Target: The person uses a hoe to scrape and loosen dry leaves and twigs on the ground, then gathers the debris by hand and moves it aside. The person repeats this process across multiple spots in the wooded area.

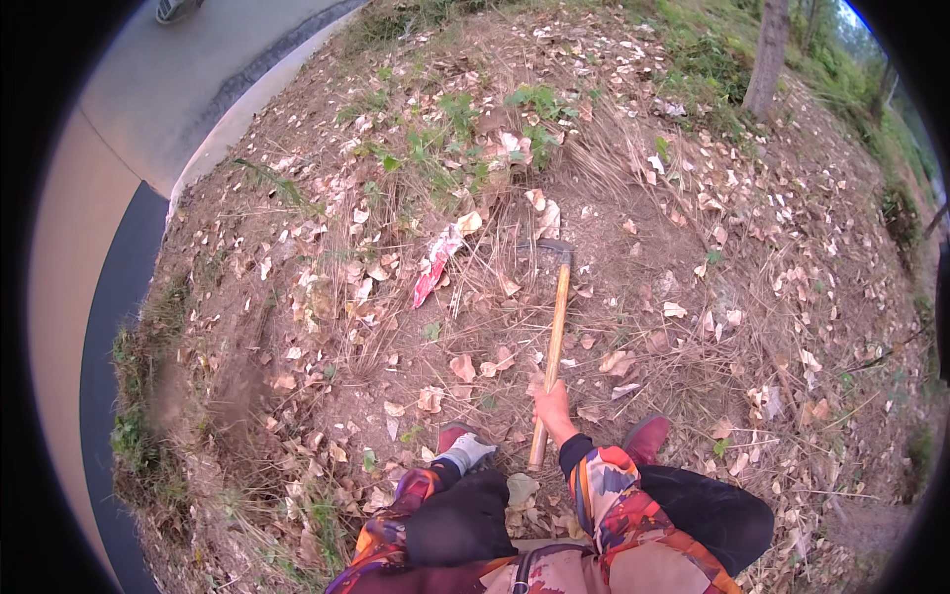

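Bare and closed around a wooden handle, my right hand (553, 410) holds a sickle (558, 319) below the middle of its shaft. The dark curved blade (545, 244) points left and lies low among dry grass stems and soil. My left hand (472, 451), in a pale grey work glove, rests near my knee, above a red shoe; its fingers are partly hidden, and whether it grips anything does not show. A crumpled red and white wrapper (438, 266) lies on the ground left of the blade.
Dry leaves and straw cover the sloping earth. Green weeds (542, 102) grow beyond the blade. A tree trunk (767, 59) stands at the upper right. Along the left runs a pale kerb (223, 134) beside pavement, with part of a vehicle (174, 9) at the top. My red shoe (646, 438) is at the right.
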Action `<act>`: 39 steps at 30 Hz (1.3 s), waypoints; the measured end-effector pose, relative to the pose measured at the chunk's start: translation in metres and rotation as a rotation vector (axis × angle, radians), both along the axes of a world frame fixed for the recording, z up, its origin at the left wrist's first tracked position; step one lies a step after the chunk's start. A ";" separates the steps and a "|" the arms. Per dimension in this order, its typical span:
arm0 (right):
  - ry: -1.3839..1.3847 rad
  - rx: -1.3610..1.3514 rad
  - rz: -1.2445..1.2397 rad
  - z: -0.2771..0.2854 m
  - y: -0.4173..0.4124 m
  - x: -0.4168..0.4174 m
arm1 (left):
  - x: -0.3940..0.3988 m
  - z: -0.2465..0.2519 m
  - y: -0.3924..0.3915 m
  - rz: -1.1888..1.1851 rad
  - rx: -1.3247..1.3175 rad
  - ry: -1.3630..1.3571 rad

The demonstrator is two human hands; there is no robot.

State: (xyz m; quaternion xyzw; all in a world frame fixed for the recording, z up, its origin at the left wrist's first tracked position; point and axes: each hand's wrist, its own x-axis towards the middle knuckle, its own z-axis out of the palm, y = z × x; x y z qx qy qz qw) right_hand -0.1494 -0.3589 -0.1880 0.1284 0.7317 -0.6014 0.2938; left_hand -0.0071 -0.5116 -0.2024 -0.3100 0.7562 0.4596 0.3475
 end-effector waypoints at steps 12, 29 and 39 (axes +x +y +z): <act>0.421 0.396 0.501 -0.051 0.108 0.106 | -0.001 0.013 -0.002 -0.043 0.089 -0.081; 0.388 0.235 0.580 -0.031 -0.031 -0.006 | -0.026 0.027 0.004 0.001 0.120 -0.086; 0.153 0.184 0.405 0.028 0.034 0.010 | -0.013 0.023 -0.005 0.019 0.168 -0.102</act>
